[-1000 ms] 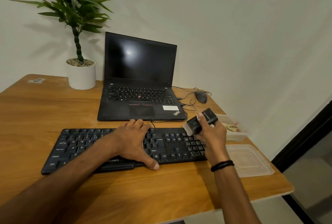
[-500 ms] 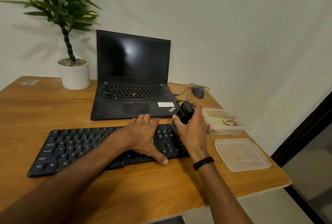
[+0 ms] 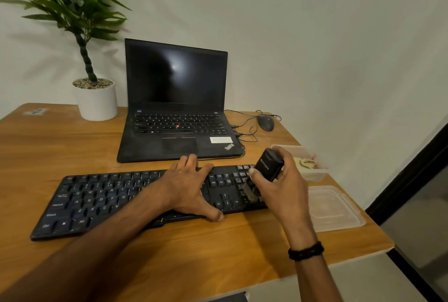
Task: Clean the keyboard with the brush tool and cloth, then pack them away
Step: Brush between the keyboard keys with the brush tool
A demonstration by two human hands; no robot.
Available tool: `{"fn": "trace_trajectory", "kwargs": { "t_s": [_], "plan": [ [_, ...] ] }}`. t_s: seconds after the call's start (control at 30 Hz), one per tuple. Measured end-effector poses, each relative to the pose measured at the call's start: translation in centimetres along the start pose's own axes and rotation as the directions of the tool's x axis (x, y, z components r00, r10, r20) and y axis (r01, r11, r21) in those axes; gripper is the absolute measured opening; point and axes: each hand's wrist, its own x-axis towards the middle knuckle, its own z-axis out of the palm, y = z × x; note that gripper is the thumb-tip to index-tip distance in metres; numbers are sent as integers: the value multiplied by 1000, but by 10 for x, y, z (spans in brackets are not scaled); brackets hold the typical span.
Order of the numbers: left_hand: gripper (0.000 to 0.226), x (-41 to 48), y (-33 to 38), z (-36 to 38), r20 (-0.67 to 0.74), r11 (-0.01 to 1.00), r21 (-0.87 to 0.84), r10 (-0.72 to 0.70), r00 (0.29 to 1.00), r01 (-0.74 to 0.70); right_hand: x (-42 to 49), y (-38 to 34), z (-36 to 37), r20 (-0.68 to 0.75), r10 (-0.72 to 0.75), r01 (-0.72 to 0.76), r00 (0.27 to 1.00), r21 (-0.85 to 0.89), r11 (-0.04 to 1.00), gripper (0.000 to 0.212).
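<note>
Beyond the brush tool (image 3: 269,168), the laptop (image 3: 150,149) reads ThinkPad.

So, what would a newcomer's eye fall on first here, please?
Most likely the two hands on the black keyboard at the front of the desk: the left hand rests flat on its middle, while the right hand grips a black brush tool, bristles on the keys at its right end. Behind stands an open laptop with a dark screen, and a potted plant at the back left.
</note>
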Motion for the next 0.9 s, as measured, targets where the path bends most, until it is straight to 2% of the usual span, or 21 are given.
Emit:
{"fn": "trace_trajectory", "kwargs": {
  "t_s": [0.07,0.1,0.2,0.33,0.43,0.5,0.6,0.63,0.67,0.73,0.77,0.8,0.9],
  "plan": [
    [135,-2,0,0,7,1000,-5,-13,1000,13,-3,7,-1,-107,53,-51,993,22,998,58],
    [135,-3,-1,-1,8,1000,-6,-18,1000,18,-5,10,-2,-148,67,-64,987,24,998,49],
    [136,-5,-5,-1,-1,1000,-19,-17,1000,17,-16,17,-2,-208,95,-81,973,76,994,31],
    [141,-1,0,5,-73,996,-88,17,997,-24,-24,21,5,-246,129,-92,961,156,984,35],
    [136,7,10,12,-140,992,-114,37,989,-54,-22,19,8,-311,87,-63,946,88,994,35],
    [134,9,14,17,-162,994,-95,39,986,-55,-25,16,11,-231,29,-9,972,90,996,34],
    [130,7,15,24,-192,992,-100,55,980,-75,-31,10,17,120,-12,-14,993,217,976,31],
    [130,5,15,24,-200,993,-95,54,978,-74,-30,10,17,141,-23,-3,990,182,983,31],
    [130,4,14,24,-205,994,-87,45,978,-64,-28,10,16,86,-14,3,996,128,992,31],
    [131,4,15,23,-207,996,-82,25,978,-43,-21,14,10,-159,20,-16,987,21,1000,35],
    [132,5,15,22,-209,996,-77,22,978,-39,-21,16,8,-233,24,-17,972,30,999,35],
    [133,5,16,22,-214,997,-66,22,977,-37,-22,20,6,-240,22,-6,970,67,998,31],
    [136,7,15,24,-218,998,-41,29,975,-38,-33,19,6,-36,16,-9,999,189,982,20]
  ]
}}
